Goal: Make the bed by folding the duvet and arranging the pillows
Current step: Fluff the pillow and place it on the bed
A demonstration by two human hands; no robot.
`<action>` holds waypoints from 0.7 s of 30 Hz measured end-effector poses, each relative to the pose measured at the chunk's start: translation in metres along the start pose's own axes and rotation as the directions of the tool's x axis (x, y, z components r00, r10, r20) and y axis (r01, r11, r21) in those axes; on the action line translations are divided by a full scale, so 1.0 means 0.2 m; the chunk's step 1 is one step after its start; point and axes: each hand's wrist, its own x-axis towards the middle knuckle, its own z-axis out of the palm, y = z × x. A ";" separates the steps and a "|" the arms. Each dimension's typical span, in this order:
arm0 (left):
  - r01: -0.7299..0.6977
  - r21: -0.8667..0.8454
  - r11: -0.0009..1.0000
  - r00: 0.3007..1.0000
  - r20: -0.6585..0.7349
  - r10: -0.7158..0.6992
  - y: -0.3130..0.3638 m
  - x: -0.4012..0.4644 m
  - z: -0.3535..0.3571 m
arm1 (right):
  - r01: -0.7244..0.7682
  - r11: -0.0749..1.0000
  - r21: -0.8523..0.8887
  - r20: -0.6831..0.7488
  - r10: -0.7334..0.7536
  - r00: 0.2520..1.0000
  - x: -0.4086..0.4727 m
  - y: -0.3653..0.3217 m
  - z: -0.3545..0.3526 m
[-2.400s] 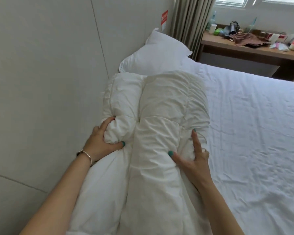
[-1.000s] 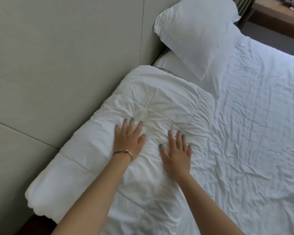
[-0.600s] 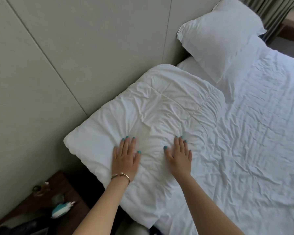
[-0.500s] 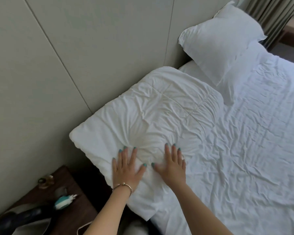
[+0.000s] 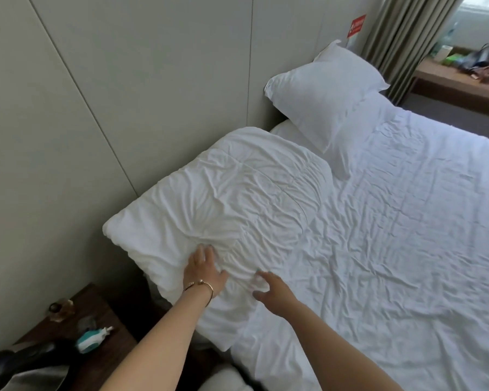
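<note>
Slid back toward the near edge of the folded duvet since half a second ago, both hands, fingers no longer pressed flat side by side. Left hand lying on the duvet, fingers loosely spread, grip slack and closed on nothing; bracelet at the wrist. Right hand just at the duvet's near corner, fingers relaxed and blurred, nothing held. Duvet folded into a thick block against the wall panel, on the bed sheet. Pillow propped just beyond it. Nightstand at lower left, with small items on it.
</note>
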 end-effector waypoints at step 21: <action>-0.333 0.104 0.937 0.943 0.064 0.327 1.22 1.74 -0.83 | -0.191 0.982 -0.010 -0.491 0.161 0.856 1.22 -0.84 -1.49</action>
